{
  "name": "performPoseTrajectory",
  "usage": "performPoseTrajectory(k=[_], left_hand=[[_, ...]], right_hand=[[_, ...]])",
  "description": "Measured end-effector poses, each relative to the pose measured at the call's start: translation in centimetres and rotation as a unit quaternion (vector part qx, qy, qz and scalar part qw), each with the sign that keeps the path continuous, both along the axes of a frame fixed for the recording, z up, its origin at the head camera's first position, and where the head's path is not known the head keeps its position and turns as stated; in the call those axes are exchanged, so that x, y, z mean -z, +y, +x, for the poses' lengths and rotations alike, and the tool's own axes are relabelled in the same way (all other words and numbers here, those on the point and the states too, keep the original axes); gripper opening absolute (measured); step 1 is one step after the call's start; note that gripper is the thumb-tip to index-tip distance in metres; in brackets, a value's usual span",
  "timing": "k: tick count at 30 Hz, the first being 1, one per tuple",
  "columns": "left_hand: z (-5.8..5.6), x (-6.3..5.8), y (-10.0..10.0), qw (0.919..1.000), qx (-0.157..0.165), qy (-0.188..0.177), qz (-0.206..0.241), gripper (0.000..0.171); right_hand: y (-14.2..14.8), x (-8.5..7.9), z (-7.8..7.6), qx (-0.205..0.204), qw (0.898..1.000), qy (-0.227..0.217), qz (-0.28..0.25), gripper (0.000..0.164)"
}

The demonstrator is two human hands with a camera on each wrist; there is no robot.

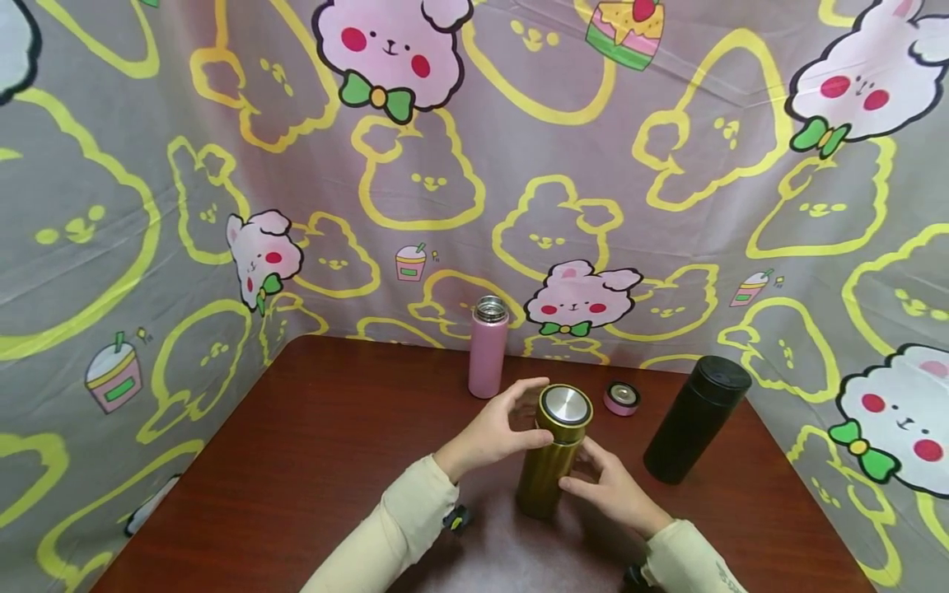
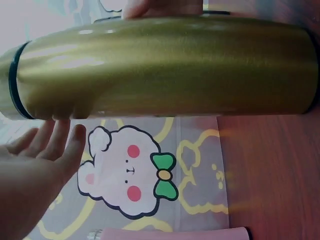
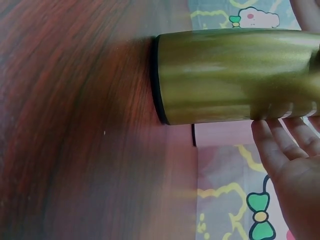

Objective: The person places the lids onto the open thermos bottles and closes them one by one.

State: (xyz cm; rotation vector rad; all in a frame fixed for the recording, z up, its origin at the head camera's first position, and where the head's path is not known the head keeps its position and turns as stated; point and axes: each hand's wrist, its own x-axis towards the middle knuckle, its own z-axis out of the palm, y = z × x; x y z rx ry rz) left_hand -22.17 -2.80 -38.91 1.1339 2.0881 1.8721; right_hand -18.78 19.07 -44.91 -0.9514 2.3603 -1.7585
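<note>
A gold thermos [image 1: 550, 469] with a silver-topped lid [image 1: 567, 405] stands between both hands. My left hand [image 1: 495, 435] holds it near the lid, thumb in front and fingers reaching behind. Lower on the opposite side, my right hand [image 1: 614, 487] holds the body with thumb and fingertips. In the left wrist view, the left fingers [image 2: 59, 140] meet the side of the gold thermos [image 2: 170, 70]. The right wrist view has the right fingers [image 3: 280, 142] along the thermos's edge, close to its black-rimmed base [image 3: 159, 80]; contact between base and table cannot be told.
Behind the hands stands a pink thermos [image 1: 486, 354] with its metal mouth uncovered. A pink lid [image 1: 621, 399] lies to its right. A black bottle [image 1: 695, 422] stands at the right of the brown table [image 1: 296, 445]. Cartoon-printed cloth [image 1: 445, 173] borders the table's back and sides.
</note>
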Motion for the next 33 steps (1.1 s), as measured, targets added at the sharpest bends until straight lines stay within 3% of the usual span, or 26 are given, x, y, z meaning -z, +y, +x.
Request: performPoseTrajectory(k=[4,11,27,33], left_hand=[[1.4,-1.0,0.0,0.9989,-0.046,0.001,-0.003,0.064],[3.1,-2.3,0.3,0.9963,-0.085,0.008,-0.012,0.060],[3.1,-1.8,0.5,0.9944,-0.105,0.007,-0.005,0.054],[3.0,-1.8,0.4,0.9956,-0.092,0.020,0.001,0.051]], right_hand=[[-0.1,0.1,0.1,-0.001,1.000,-0.010,-0.005,0.057],[-0.2,0.0,0.5,0.005,0.999,-0.038,-0.012,0.056],[-0.3,0.2,0.5,-0.002,1.000,-0.019,-0.017,0.054],[-0.2,0.1,0.5,0.000,1.000,-0.022,-0.010,0.055]])
